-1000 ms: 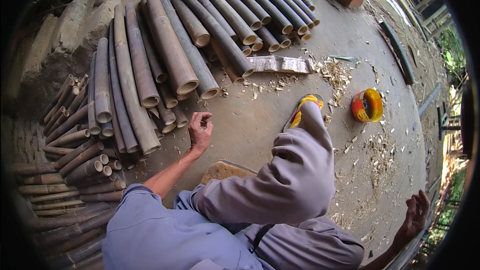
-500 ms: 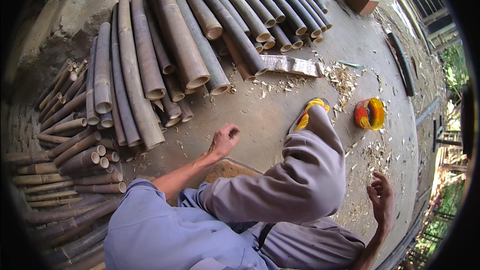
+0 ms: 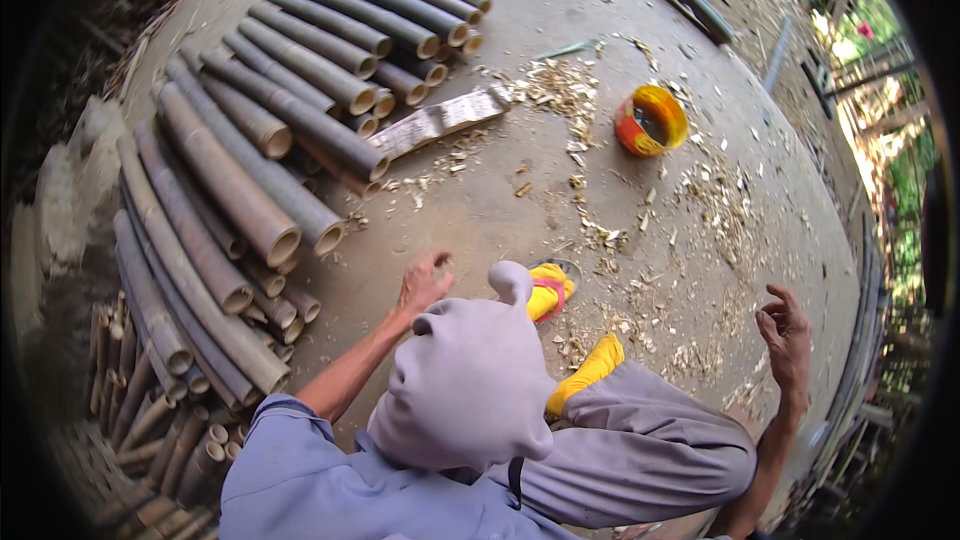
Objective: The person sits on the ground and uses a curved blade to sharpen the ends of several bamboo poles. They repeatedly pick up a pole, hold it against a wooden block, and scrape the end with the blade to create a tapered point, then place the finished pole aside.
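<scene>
Concrete yard floor [image 3: 480,210], wood shavings [image 3: 560,90], stacked bamboo poles [image 3: 260,170]

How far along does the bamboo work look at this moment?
Done: cut bamboo poles lie stacked in rows, and wood shavings litter the concrete floor. In hand: nothing; the left hand hovers empty near the pole ends, and the right hand is open in the air. Left: a flat split strip lies loose by the stack, and a yellow-orange bowl sits apart.
</scene>
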{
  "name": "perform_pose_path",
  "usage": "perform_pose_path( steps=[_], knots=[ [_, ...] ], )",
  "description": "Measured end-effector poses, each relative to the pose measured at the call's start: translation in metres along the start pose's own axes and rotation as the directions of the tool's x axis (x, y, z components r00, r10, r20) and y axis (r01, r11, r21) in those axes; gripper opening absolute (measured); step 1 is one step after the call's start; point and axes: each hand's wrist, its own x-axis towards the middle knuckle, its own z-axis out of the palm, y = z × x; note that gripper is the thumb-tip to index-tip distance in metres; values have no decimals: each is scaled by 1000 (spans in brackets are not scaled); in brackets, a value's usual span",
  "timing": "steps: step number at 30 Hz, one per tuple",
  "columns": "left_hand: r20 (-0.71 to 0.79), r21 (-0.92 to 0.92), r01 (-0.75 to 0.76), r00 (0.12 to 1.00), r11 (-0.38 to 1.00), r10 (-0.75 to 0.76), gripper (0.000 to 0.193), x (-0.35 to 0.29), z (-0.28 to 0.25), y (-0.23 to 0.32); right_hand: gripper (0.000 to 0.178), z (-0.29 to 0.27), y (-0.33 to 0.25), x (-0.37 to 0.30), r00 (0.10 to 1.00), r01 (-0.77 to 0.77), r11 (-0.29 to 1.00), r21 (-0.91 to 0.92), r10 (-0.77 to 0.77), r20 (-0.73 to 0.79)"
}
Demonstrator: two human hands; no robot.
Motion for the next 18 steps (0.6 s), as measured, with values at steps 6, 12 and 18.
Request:
perform_pose_path(
  steps=[6, 12, 18],
  knots=[
    [-248, 650, -245, 826, 719, 506, 79, 188, -28, -31, 34, 58, 96, -41, 970, -236, 972, 7, 235, 58],
    [-56, 838, -71, 975, 541, 215, 99, 320, -92, -63, 35, 160, 190, -153, 843, -538, 834, 120, 530, 94],
    [-42, 829, 4, 998, 559, 55, 88, 262, -2, -6, 29, 272, 173, -294, 649, -665, 692, 281, 722, -239]
  ],
)
